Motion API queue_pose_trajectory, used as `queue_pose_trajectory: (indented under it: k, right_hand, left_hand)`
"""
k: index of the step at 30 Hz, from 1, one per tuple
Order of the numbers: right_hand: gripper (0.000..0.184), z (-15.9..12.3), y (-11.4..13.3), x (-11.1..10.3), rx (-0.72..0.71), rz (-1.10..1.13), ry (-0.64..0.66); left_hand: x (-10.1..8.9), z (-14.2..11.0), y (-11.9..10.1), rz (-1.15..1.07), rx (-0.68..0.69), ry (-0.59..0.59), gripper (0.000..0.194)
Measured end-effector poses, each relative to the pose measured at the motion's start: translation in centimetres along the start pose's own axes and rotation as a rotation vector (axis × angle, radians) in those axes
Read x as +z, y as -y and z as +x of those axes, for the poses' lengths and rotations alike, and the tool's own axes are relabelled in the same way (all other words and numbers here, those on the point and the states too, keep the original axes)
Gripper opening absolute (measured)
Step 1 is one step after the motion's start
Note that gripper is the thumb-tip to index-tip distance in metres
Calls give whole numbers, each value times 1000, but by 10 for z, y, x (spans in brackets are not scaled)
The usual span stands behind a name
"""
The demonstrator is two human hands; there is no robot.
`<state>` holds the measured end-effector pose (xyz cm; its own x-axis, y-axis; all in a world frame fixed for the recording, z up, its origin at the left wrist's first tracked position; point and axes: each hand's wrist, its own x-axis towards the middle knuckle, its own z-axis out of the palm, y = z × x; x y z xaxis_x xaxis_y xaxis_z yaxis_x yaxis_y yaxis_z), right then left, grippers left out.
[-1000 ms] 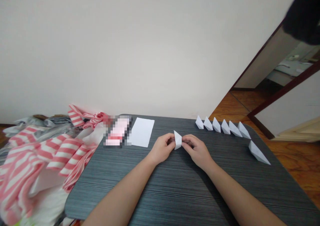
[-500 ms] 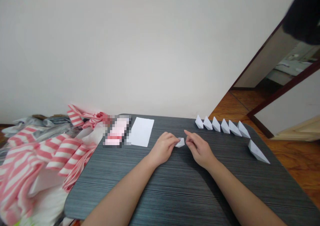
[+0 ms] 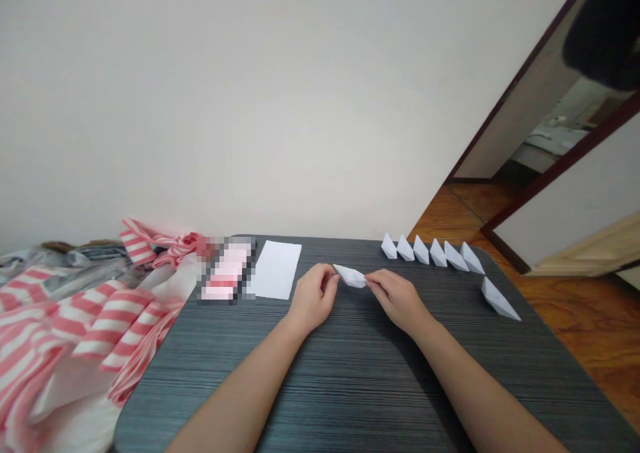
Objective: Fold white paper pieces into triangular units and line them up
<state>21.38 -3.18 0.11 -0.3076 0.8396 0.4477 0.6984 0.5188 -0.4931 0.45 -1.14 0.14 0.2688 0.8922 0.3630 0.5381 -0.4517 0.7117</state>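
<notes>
Between my hands, just above the dark table (image 3: 320,373), is a small folded white paper boat (image 3: 351,277). My left hand (image 3: 314,297) pinches its left tip between thumb and fingers. My right hand (image 3: 396,297) is closed on the opposite tip. To the right, several similar paper boats (image 3: 421,250) stand in a row along the table's far edge. One longer paper boat (image 3: 499,299) sits apart, nearer to me at the right side. Left of my hands lies a white paper sheet (image 3: 276,270).
A pixelated pink rectangular item (image 3: 227,269) lies left of the sheet. Heaped red-and-white striped cloth (image 3: 107,319) lies beside the table's left edge. A white wall (image 3: 280,106) rises behind the table. Wooden floor (image 3: 570,313) and a doorway appear at the right.
My right hand has taken hold of the boat's right tip. The boat, mostly hidden by my left fingers before, now stretches between both hands. The view has shifted slightly to the right.
</notes>
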Motion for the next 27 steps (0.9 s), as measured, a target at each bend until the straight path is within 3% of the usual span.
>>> queue_pose_trajectory:
  k: [6,10,14,19,23,27]
  right_hand:
    - [15,9,1,-16,105,-123,-92]
    - [14,1,-8,-42,198,-197,-177]
    - [16,-42,-29,-73,316,-292,-270]
    - [22,-113,-59,-103,457,-524,-249]
    - [24,-142,-71,-107,503,-651,-237]
    - [23,-146,-77,-101,544,-698,-230]
  left_hand:
    - [1,0,1,44,7,239,24]
    - [3,2,5,91,36,297,27]
    - [5,3,8,116,56,309,28]
    - [6,3,10,127,66,311,27]
    - [6,4,10,143,72,317,27]
    - [5,4,12,152,73,326,27]
